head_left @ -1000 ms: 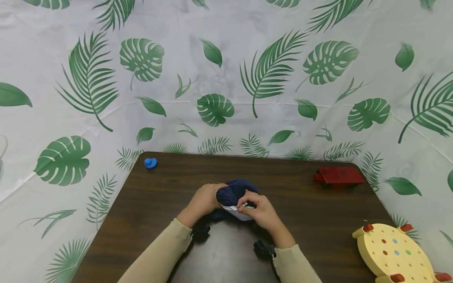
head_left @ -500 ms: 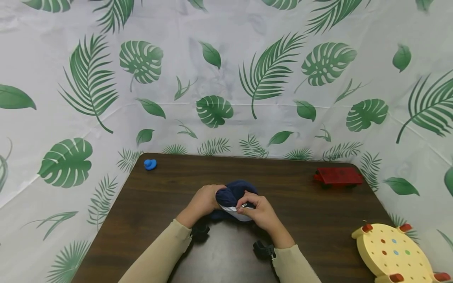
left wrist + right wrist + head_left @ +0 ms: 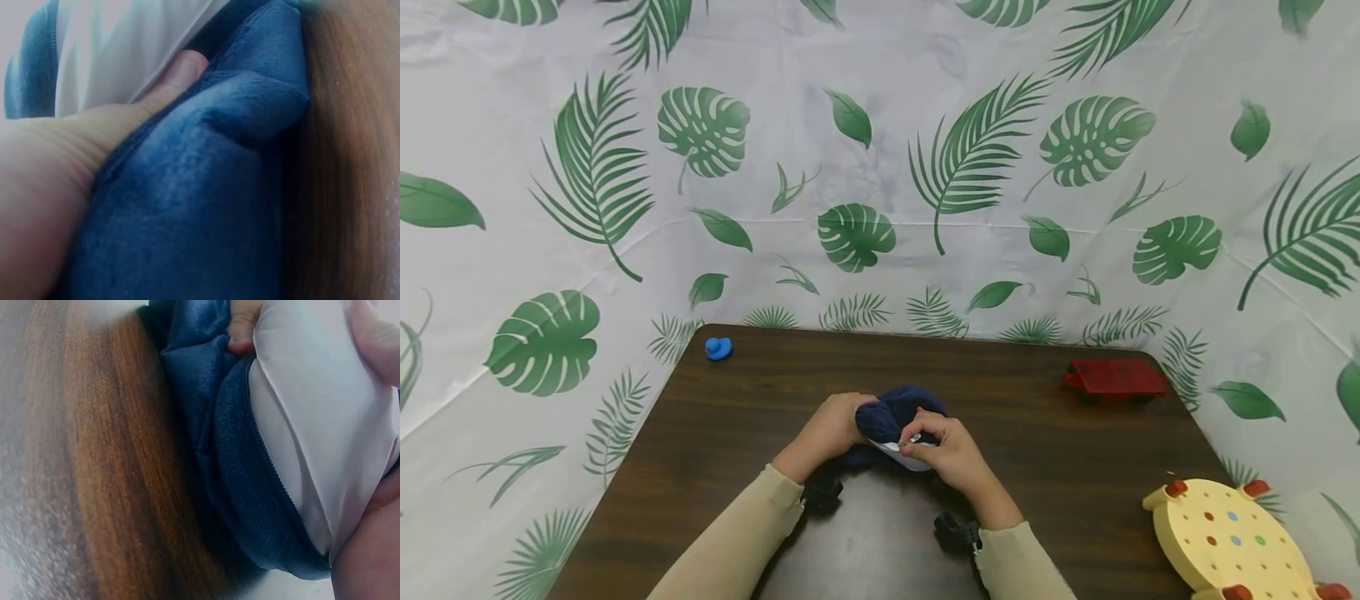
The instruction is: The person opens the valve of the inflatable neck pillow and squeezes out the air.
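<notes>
Here the right hand (image 3: pixel 946 454) pinches something small and silvery — it looks like a zipper pull, though too small to be sure — at the near edge of a navy fleece pouch (image 3: pixel 895 417) where its white lining (image 3: pixel 901 450) shows. The left hand (image 3: pixel 829 430) grips the pouch's left side, fingers curled into the soft cloth; the left wrist view shows a fingertip (image 3: pixel 184 69) tucked between fleece and lining. The pouch sits bunched between the two hands on the dark wooden table (image 3: pixel 760 392), near its middle, just ahead of the right hand's knuckles. Its zipper edge (image 3: pixel 269 469) runs roughly left to right, from one hand towards the other, so both are equally close. Against the frames from a second ago, little differs — the hands hold the same grips and the bundle has barely shifted.

Farther out lie a blue toy (image 3: pixel 718 347) at the far left corner, a red block (image 3: pixel 1116 377) far right, and a yellow pegboard (image 3: pixel 1232 537) near right.
</notes>
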The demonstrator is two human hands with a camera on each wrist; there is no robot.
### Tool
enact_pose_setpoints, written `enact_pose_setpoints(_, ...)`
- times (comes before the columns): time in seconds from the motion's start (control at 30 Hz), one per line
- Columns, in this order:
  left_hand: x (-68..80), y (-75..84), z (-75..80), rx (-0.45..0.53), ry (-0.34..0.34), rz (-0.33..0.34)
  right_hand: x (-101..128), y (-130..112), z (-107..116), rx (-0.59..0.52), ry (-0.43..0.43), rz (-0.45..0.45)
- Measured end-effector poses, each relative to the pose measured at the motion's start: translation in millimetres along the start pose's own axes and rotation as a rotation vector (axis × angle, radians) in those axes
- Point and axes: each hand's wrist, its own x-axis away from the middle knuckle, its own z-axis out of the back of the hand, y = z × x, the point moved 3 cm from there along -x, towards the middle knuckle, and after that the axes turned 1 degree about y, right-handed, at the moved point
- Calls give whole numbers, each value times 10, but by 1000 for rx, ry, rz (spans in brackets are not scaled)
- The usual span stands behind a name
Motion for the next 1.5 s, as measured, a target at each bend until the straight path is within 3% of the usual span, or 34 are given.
enact_pose_setpoints(0.27,-13,-27,-3,14,2,-17,-6,25,-7,-11,-7,4)
enact_pose_setpoints(0.73,-4,-45,-11,72,-23,10,-22,52,-19,-37,-26,-13)
enact_pose_setpoints(1.13,4,-39,20,84,1,-58,-71,3,-60,-63,-69,30)
enact_pose_setpoints(1.5,-3,-59,-8,106,-29,-42,-69,47,-72,-86,-81,-28)
